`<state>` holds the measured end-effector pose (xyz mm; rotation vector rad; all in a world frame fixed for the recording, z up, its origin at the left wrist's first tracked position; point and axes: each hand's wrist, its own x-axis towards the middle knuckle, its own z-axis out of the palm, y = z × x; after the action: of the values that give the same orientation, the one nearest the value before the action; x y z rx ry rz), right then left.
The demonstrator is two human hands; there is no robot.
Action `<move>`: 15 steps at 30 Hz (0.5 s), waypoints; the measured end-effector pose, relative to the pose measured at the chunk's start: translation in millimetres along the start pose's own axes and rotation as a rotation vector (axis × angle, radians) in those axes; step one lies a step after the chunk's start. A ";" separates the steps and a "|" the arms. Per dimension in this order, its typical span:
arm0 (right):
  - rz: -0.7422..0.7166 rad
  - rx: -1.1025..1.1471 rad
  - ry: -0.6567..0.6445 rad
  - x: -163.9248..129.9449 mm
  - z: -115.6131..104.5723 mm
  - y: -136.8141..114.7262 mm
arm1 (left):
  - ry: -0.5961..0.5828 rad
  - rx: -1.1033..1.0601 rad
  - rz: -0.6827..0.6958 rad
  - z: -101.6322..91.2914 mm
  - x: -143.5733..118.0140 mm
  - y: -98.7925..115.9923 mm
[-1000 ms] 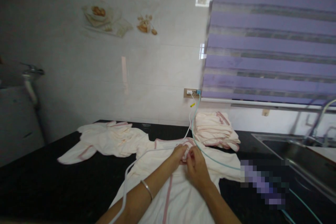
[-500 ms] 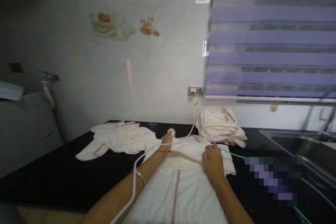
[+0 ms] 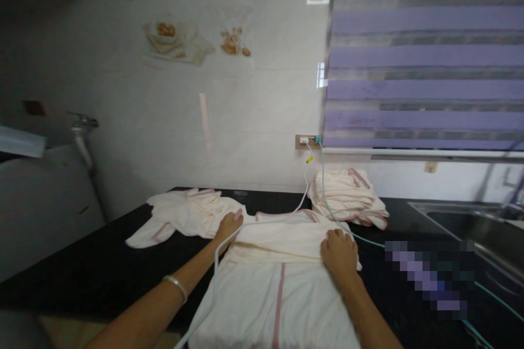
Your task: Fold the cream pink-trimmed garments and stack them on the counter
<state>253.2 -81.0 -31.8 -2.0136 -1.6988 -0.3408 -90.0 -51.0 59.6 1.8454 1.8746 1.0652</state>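
Observation:
A cream garment with pink trim (image 3: 282, 289) lies spread on the black counter (image 3: 82, 272) in front of me. Its upper part is folded down into a band across the chest. My left hand (image 3: 228, 226) rests at the band's left end, fingers curled on the cloth. My right hand (image 3: 339, 253) lies on the band's right end, fingers bent over the fabric edge. A white cable (image 3: 215, 283) runs across the garment and past my left wrist, which wears a metal bangle (image 3: 176, 286).
A second crumpled cream garment (image 3: 184, 215) lies to the left. A folded stack of similar clothes (image 3: 347, 199) sits by the wall under a socket (image 3: 307, 142). A teal cable (image 3: 368, 240) runs right. A steel sink (image 3: 470, 226) is at right.
My hands were together at the neckline, then moved apart. The top of the garment is now folded down into a band, with a hand at each end.

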 end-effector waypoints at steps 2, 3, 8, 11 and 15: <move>0.005 -0.009 -0.016 -1.0 2.5 -0.5 | 0.042 0.093 -0.046 -2.2 6.0 -18.4; 0.004 -0.014 -0.022 -1.4 4.0 -0.6 | 0.054 0.132 -0.047 -3.7 7.5 -25.8; -0.011 -0.043 -0.037 -4.7 12.2 2.8 | 0.049 0.310 0.047 -8.1 -3.0 -46.7; -0.033 -0.033 -0.085 -5.3 13.7 4.3 | 0.041 0.436 0.137 -5.6 -15.3 -49.9; -0.054 0.071 -0.025 -0.3 -2.3 1.2 | 0.061 0.554 0.237 -9.8 -23.5 -40.4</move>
<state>254.6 -82.5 -30.2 -1.9314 -1.7584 -0.2709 -123.0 -72.1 32.3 2.4072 2.1872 0.7119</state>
